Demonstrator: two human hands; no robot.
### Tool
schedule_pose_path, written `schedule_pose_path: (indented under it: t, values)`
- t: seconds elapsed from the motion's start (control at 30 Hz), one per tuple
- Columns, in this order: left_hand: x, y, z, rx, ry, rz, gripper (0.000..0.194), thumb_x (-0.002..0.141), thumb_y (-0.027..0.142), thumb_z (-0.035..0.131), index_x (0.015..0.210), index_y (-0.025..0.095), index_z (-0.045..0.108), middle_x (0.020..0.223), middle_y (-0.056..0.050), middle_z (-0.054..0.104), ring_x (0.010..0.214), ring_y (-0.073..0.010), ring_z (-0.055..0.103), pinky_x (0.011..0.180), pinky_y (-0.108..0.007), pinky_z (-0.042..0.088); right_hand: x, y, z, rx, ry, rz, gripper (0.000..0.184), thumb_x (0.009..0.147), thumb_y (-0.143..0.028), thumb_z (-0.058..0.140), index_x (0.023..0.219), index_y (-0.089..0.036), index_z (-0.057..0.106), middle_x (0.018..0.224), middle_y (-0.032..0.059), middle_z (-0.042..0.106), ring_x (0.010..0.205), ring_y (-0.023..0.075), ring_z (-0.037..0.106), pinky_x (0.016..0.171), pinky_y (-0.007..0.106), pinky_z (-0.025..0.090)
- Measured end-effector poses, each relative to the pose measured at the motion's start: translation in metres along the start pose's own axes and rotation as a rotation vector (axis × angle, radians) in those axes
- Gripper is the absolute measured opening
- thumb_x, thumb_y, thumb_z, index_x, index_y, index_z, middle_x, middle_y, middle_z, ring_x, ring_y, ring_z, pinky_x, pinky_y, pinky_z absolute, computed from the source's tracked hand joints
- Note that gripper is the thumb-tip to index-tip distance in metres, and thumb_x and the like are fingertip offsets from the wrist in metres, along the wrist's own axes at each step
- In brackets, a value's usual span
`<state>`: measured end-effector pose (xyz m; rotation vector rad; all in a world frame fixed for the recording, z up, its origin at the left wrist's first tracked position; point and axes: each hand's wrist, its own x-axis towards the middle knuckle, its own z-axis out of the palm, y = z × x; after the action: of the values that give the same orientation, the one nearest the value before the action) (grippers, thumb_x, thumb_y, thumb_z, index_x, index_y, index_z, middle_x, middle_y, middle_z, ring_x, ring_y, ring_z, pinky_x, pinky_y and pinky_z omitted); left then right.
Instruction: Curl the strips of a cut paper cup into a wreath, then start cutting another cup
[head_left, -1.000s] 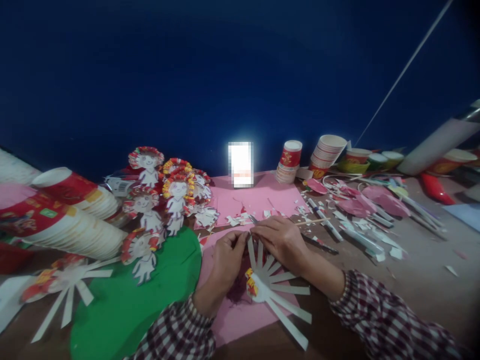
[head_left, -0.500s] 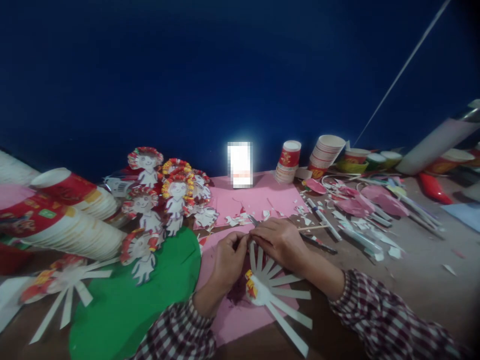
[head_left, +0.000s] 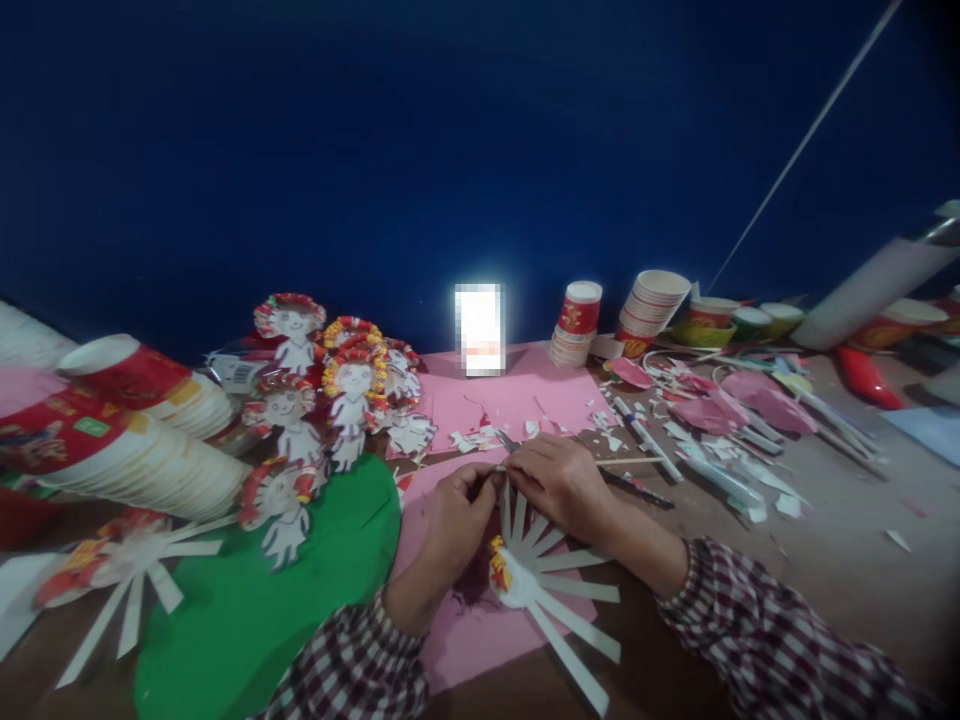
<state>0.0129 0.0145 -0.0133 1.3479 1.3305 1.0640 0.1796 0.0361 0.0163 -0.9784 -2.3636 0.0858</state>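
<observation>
A paper cup cut into long white strips (head_left: pixel 517 592) is spread out like a fan, with red and yellow curled pieces on its left side. My left hand (head_left: pixel 459 515) pinches the end of one upper strip between thumb and finger. From the other side, my right hand (head_left: pixel 561 482) has its fingers closed on the same strip, close to the left fingertips. A thin grey pointed thing (head_left: pixel 508 440) shows beyond the right fingers; I cannot tell what it is or whether it is held. Beneath the hands lies a pink sheet (head_left: pixel 469 645).
White paper figures with curled red and yellow rims (head_left: pixel 351 395) stand left on a green sheet (head_left: pixel 262 630). Another cut cup (head_left: pixel 124 560) lies beside it. Stacked cups (head_left: pixel 651 305), a glowing blurred screen (head_left: pixel 480 330), a marker (head_left: pixel 649 440) and paper scraps surround the hands.
Both hands stay at almost the same spot, fingers still together on the strip. The fanned cup has shifted very slightly left.
</observation>
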Motion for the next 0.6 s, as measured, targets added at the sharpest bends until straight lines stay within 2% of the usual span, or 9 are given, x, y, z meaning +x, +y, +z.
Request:
schedule_pose_path:
  t: [0.13, 0.3, 0.6]
  values:
    - [-0.0005, 0.0016, -0.0012, -0.057, -0.033, -0.056, 0.018, 0.078, 0.030, 0.057, 0.085, 0.017, 0.067, 0.084, -0.005, 0.070, 0.079, -0.0170, 0.063, 0.070, -0.025, 0.049, -0.0008, 0.0001, 0.0006, 0.025, 0.001, 0.011, 0.016, 0.091, -0.022, 0.047, 0.085, -0.017, 0.060, 0.079, 0.0051, 0.062, 0.076, 0.0156, 0.053, 0.071, 0.027, 0.041]
    - [-0.0003, 0.0039, -0.0017, -0.039, -0.037, -0.064, 0.018, 0.077, 0.028, 0.056, 0.085, 0.016, 0.067, 0.085, -0.006, 0.070, 0.079, -0.0171, 0.062, 0.071, -0.025, 0.049, 0.0000, -0.0002, 0.0016, 0.030, 0.017, 0.004, 0.015, 0.090, -0.020, 0.047, 0.084, -0.016, 0.060, 0.078, 0.0052, 0.061, 0.075, 0.0157, 0.053, 0.070, 0.027, 0.042]
    - [0.0000, 0.0014, -0.0031, 0.063, -0.009, -0.073, 0.013, 0.074, 0.025, 0.055, 0.074, 0.016, 0.065, 0.072, -0.003, 0.066, 0.068, -0.0145, 0.058, 0.059, -0.022, 0.044, -0.0005, -0.0014, 0.0051, -0.077, 0.033, -0.067, 0.018, 0.090, -0.017, 0.046, 0.079, -0.016, 0.061, 0.073, 0.0048, 0.060, 0.075, 0.0166, 0.052, 0.072, 0.028, 0.042]
